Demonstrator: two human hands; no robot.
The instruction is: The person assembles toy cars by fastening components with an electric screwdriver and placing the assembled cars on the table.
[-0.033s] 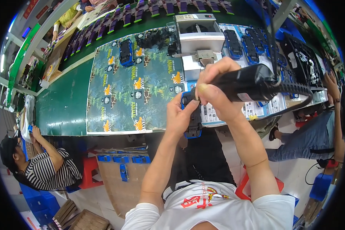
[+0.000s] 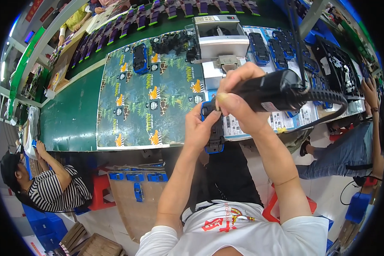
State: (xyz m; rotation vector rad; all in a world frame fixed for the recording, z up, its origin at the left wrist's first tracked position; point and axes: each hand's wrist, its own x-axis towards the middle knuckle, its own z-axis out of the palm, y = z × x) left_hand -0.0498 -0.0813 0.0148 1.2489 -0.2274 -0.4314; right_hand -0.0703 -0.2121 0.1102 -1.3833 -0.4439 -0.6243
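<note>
Starting left, striped top: we note a co-worker (image 2: 55, 183) with a small blue piece (image 2: 34, 144) in hand;
Green bench: we find its surface (image 2: 68, 128) bordered by a patterned sheet (image 2: 134, 100); one blue-edged black car base (image 2: 140, 59) lies on the sheet;
Left hand: we record the hand (image 2: 197, 128) with thumb and fingers clamped on a blue-and-black car piece (image 2: 215, 141); we place that piece at the bench's near edge, between the hands and below a silver machine (image 2: 224, 46);
Right hand: we record the hand (image 2: 243, 102) with fingers closed round a black corded driver (image 2: 269, 90); its tip is hidden, so we cannot tell whether it touches the piece;
Right sheet: we count several similar car bases (image 2: 278, 54) upon it.
</note>
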